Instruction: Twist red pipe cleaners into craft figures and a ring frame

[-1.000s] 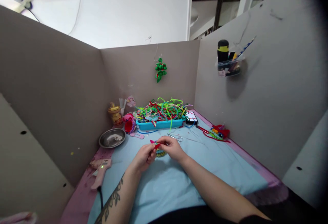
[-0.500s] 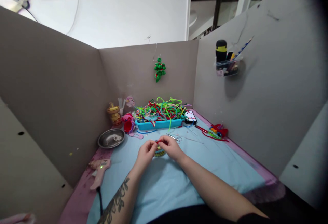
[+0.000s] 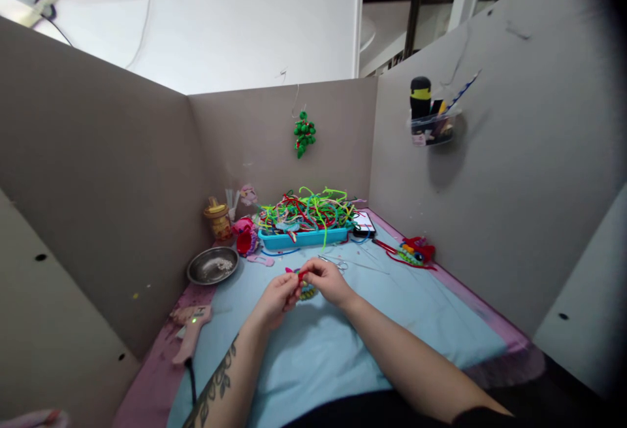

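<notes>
My left hand (image 3: 279,298) and my right hand (image 3: 326,282) meet over the middle of the blue cloth. Both are closed, fingertips pinching a red pipe cleaner piece (image 3: 302,276). Just below it, between the hands, shows a small craft piece (image 3: 307,292) in yellow, green and blue, partly hidden by my fingers. A pink-red tip pokes out above my left fingers. Behind my right hand, a pair of scissors (image 3: 339,264) lies on the cloth.
A blue tray (image 3: 304,238) heaped with coloured pipe cleaners stands at the back. On the left are a metal bowl (image 3: 213,266) with small pale bits and a pink glue gun (image 3: 192,333) with its cord. A colourful pipe cleaner craft (image 3: 416,251) lies right, near grey partitions.
My left hand has turned and dropped slightly, so more of its curled fingers shows. The red piece sits lower, and a pink-red tip now sticks out at the left.
</notes>
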`<state>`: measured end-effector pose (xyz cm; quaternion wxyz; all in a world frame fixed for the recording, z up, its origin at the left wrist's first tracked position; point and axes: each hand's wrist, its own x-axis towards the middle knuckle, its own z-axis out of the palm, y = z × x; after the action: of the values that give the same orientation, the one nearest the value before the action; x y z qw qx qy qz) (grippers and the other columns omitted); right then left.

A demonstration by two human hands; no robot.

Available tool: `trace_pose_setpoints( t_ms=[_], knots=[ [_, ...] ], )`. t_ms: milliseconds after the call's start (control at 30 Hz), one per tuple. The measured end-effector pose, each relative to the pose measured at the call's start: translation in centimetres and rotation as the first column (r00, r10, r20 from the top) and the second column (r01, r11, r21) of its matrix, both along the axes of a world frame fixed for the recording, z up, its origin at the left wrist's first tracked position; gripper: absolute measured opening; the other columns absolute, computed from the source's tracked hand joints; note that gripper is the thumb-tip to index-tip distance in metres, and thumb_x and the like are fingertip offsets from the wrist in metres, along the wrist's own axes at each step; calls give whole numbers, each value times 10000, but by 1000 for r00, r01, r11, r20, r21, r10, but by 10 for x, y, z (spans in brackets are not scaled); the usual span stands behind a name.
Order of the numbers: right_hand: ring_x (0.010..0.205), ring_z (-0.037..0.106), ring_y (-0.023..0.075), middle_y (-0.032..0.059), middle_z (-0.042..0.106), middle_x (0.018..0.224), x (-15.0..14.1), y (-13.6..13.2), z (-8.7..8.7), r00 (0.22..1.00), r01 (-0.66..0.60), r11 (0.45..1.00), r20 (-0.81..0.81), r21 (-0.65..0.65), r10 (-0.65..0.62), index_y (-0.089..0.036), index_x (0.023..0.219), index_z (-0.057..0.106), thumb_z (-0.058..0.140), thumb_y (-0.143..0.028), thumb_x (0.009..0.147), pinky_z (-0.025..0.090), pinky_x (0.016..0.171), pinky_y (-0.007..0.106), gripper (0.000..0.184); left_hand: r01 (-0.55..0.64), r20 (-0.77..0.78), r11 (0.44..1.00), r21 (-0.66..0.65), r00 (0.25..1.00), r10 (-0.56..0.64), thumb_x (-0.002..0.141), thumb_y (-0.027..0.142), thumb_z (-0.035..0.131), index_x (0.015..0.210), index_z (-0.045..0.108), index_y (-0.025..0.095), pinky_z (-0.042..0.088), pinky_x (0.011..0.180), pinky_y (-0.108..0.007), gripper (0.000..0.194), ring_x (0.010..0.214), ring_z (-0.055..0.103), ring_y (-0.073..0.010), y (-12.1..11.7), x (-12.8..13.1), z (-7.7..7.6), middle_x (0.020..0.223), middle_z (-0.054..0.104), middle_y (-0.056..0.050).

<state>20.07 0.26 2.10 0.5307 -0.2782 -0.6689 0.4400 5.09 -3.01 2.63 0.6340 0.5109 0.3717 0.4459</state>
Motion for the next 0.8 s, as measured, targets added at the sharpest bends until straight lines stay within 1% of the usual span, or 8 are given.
trace_pose_setpoints(
  t_ms=[100, 167, 300, 433, 500, 600, 700, 800],
  knots=[
    [615, 552, 127, -5, 593, 643, -1, 2, -2, 1000, 21, 999, -10, -30, -21, -158, 715, 636, 617, -237, 714, 433, 613, 255, 81, -86, -98, 991, 104, 990, 97, 712, 548, 583, 683, 504, 145, 150, 390, -190, 411, 388, 271, -32, 5, 3, -6, 483, 397, 68],
    [621, 552, 129, 0, 592, 652, -2, 2, -3, 999, 50, 999, 12, -14, -50, -154, 702, 641, 624, -236, 708, 432, 606, 253, 84, -124, -161, 980, 155, 976, 149, 686, 580, 589, 678, 514, 146, 163, 397, -192, 440, 384, 279, -37, 8, 4, -8, 452, 382, 76],
    [674, 567, 140, 13, 609, 683, 0, -1, 1, 994, 84, 995, 66, 46, -87, -167, 716, 687, 637, -247, 711, 442, 645, 262, 94, -150, -203, 973, 177, 961, 185, 702, 597, 558, 625, 509, 146, 157, 402, -202, 460, 382, 276, -43, 9, 2, -10, 430, 379, 69],
    [741, 594, 157, 32, 648, 754, 0, -2, 1, 998, 30, 998, 53, 56, -33, -181, 800, 708, 628, -266, 730, 456, 721, 295, 137, -161, -119, 979, 122, 977, 175, 734, 574, 532, 623, 487, 151, 141, 397, -206, 440, 384, 267, -41, 6, 3, -8, 469, 411, 57],
    [756, 604, 161, 34, 665, 787, 0, 0, -2, 1000, -5, 1000, 1, -2, 5, -184, 854, 700, 639, -282, 719, 465, 732, 305, 177, -142, -80, 986, 88, 986, 149, 729, 560, 545, 645, 478, 155, 133, 396, -206, 419, 387, 267, -38, 5, 4, -6, 506, 436, 52],
    [755, 611, 159, 33, 675, 807, -1, 3, -5, 997, -52, 997, -54, -65, 48, -186, 898, 690, 651, -297, 704, 475, 729, 308, 227, -84, -60, 996, 43, 994, 86, 718, 550, 560, 644, 456, 161, 121, 398, -206, 409, 389, 248, -36, 2, 3, -3, 508, 410, 62],
    [757, 603, 155, 28, 667, 788, -1, 3, -4, 997, -67, 997, -36, -29, 66, -179, 814, 700, 653, -282, 694, 467, 736, 297, 164, -35, -52, 999, 37, 998, 37, 718, 543, 558, 616, 426, 171, 129, 402, -208, 408, 394, 233, -41, 0, 3, -1, 479, 366, 72],
    [688, 591, 138, 13, 653, 714, -1, 1, -1, 992, -111, 991, -67, -71, 106, -169, 745, 672, 654, -273, 686, 465, 682, 273, 121, -15, -65, 999, 34, 998, 17, 726, 553, 538, 615, 423, 175, 137, 405, -209, 411, 396, 236, -46, -1, 3, 0, 471, 361, 71]
  ],
)
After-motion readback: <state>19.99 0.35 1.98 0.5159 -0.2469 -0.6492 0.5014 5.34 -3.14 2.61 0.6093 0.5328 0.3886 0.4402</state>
